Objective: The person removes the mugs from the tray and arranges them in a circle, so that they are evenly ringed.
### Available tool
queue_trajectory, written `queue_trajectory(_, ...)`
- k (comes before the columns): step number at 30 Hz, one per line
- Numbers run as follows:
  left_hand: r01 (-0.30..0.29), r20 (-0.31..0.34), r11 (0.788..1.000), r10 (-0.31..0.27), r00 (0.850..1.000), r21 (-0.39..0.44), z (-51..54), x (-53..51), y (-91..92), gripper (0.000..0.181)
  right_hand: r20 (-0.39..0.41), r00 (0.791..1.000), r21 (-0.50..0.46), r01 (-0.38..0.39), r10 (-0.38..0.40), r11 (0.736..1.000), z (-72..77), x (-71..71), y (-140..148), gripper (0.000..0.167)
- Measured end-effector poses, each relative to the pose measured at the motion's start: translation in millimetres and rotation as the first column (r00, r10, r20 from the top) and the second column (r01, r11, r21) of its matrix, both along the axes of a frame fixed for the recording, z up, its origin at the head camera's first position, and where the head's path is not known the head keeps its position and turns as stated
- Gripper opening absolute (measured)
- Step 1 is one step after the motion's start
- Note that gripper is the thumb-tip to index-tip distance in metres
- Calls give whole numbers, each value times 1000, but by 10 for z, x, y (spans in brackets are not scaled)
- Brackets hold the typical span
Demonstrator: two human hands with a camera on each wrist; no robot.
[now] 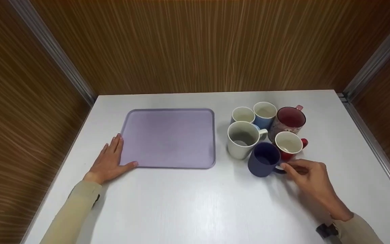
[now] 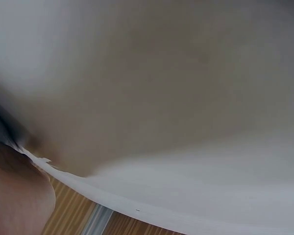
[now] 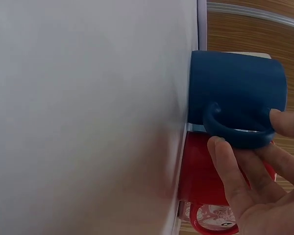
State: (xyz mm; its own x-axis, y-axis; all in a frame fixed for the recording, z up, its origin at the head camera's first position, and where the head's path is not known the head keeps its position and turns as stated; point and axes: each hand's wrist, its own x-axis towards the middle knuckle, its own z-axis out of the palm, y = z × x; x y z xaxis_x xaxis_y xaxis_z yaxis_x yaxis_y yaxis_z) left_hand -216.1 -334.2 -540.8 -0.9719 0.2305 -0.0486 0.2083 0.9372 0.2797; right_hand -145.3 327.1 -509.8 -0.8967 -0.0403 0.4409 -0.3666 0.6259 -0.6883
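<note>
A dark blue mug (image 1: 264,159) stands upright at the front of a cluster of mugs. My right hand (image 1: 311,179) pinches its handle between thumb and fingers; in the right wrist view the fingers (image 3: 225,161) lie along the handle. Behind that handle is a red mug (image 1: 288,144) with a white inside, close to my fingers. To the blue mug's left stands a white mug (image 1: 242,139). My left hand (image 1: 108,162) rests with spread, straight fingers at the front left corner of a flat lavender tray (image 1: 169,139). Only part of the left hand (image 2: 19,205) shows in the left wrist view.
Two light blue mugs with pale insides, the left one (image 1: 243,115) and the right one (image 1: 265,113), stand at the back. A patterned pink mug (image 1: 288,118) is beside them. Wood-grain panels (image 1: 198,47) enclose the white table (image 1: 181,203) at back and sides.
</note>
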Motion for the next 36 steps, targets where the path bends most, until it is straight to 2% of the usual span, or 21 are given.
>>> queue_trajectory(18,-23,10,1000,23,1000,11,16,99,-58,122,-17,1000,41,14,-14,999,26,-98,-36,8)
queue_trajectory(30,-5,27,1000,6,1000,-24,19,80,-25,122,65,996,26,61,-62,998,-7,-28,13,15)
queue_trajectory(36,-5,65,1000,6,998,-21,48,82,-1,123,19,999,39,41,-41,998,81,-25,28,9)
